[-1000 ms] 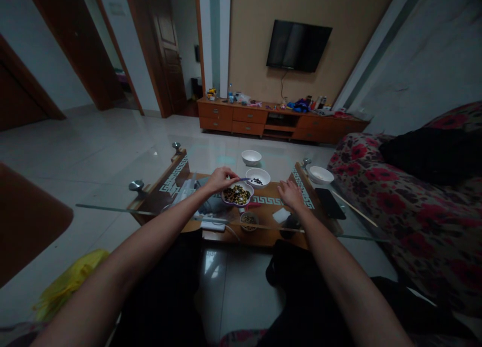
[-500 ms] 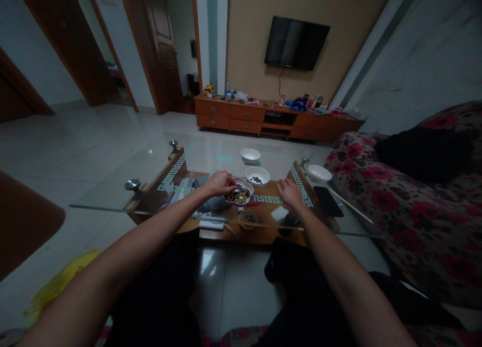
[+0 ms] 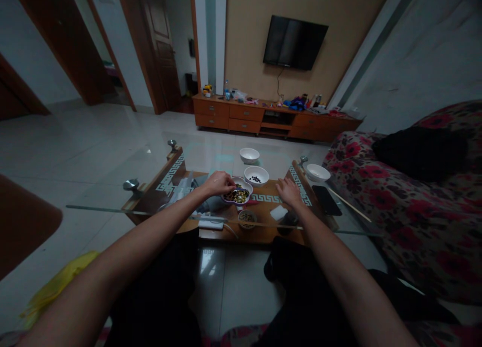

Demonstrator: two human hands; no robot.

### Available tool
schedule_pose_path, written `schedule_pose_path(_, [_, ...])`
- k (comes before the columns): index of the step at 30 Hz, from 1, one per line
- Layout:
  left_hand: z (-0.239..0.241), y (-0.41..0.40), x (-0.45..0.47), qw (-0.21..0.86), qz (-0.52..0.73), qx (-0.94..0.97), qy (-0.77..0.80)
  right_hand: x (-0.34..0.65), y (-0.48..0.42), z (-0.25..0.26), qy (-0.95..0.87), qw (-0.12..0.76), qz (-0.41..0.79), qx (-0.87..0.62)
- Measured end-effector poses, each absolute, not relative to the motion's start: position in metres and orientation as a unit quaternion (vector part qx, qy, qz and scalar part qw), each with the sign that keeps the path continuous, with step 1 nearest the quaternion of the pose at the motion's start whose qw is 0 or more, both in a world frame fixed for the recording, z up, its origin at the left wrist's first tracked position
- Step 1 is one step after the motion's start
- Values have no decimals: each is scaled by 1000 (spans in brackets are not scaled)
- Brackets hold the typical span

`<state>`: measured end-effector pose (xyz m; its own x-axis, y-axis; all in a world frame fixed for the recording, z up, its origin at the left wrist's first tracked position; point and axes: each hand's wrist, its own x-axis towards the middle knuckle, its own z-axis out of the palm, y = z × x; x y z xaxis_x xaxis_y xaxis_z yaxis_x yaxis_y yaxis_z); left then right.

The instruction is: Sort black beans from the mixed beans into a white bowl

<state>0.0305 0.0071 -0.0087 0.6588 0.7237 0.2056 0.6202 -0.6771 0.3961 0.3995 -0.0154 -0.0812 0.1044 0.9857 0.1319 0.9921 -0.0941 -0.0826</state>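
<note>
My left hand (image 3: pixel 220 183) is at the left side of a white bowl with a purplish rim (image 3: pixel 237 202), which holds mixed yellow, green and dark beans or seeds. Its fingers are bent and pinched together at the bowl; anything between them is too small to make out. Just behind stands a white bowl (image 3: pixel 256 169) with several black beans (image 3: pixel 255 179) at its bottom. My right hand (image 3: pixel 288 192) rests on the glass tabletop to the right of these bowls, fingers apart, holding nothing.
Another white bowl (image 3: pixel 249 155) stands farther back, and one more white bowl (image 3: pixel 318 172) is at the right. Beside that lie a black phone (image 3: pixel 327 200) and chopsticks (image 3: pixel 350 205). Under the glass, a shelf carries a power strip (image 3: pixel 211 225). A flowered sofa (image 3: pixel 380 196) borders the right.
My left fingers have dipped slightly at the mixed-bean bowl. My right hand stays where it was, and the whole view has shifted a little.
</note>
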Motion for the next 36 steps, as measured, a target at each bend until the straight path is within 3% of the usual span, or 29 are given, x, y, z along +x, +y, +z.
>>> schedule_pose_path(23, [-26,13,24,166,154,889,398,391,-18,-80,-656,105,14,-747])
schedule_pose_path(36, [-7,22,40,201,393,783,439,386,-23,-74,-663,115,-3,-740])
